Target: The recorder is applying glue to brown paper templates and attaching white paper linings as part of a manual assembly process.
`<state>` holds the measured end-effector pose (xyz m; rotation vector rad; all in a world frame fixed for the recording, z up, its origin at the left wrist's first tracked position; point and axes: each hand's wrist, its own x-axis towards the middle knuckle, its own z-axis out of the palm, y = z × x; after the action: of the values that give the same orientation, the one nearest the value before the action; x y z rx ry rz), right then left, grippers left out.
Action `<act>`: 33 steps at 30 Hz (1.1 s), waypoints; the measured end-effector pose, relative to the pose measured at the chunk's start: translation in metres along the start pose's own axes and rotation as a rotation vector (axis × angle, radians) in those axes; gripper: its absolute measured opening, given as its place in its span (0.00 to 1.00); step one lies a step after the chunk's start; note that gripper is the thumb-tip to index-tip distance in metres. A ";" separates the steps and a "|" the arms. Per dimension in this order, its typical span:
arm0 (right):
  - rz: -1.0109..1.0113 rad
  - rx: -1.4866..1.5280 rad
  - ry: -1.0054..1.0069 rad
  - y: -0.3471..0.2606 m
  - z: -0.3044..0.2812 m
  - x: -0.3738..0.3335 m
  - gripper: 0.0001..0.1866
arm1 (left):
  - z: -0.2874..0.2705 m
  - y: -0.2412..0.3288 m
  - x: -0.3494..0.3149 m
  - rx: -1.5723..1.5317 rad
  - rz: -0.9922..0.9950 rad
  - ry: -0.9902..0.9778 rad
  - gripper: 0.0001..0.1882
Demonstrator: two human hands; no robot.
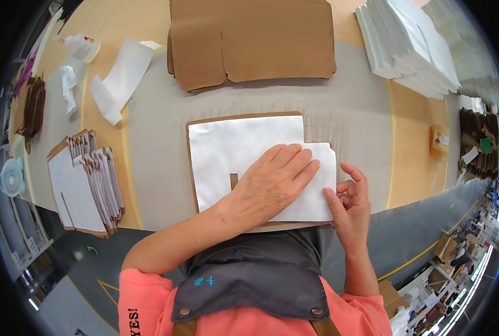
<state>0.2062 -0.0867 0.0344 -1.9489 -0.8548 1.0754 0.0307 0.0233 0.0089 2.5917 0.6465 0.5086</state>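
A white sheet with a stepped corner and a small slot lies on a brown cardboard piece of similar outline, whose brown edge shows along the top and left. My left hand rests flat on the sheet, fingers stretched toward its upper right. At the sheet's right edge is my right hand, its thumb at the edge and its index finger raised apart. The other fingers of that hand curl inward, with nothing visible held in them.
Brown cardboard pieces are stacked at the far middle; white sheets stand piled far right. White-faced brown pieces sit at the left. A plastic squeeze bottle, a curled white strip and a yellowish container share the table.
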 end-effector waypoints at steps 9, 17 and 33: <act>-0.130 -0.281 0.074 0.004 -0.020 -0.006 0.27 | 0.007 -0.005 -0.002 0.006 0.020 0.032 0.23; -0.890 -0.964 -0.252 0.028 -0.026 -0.014 0.36 | -0.010 -0.010 -0.031 -0.032 0.022 -0.009 0.26; -0.925 -1.039 -0.299 -0.026 0.079 0.058 0.52 | -0.036 -0.045 -0.082 0.198 -0.342 0.031 0.33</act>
<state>0.1562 -0.0036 0.0043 -1.6835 -2.5125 0.3224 -0.0685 0.0286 -0.0014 2.5751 1.1760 0.3909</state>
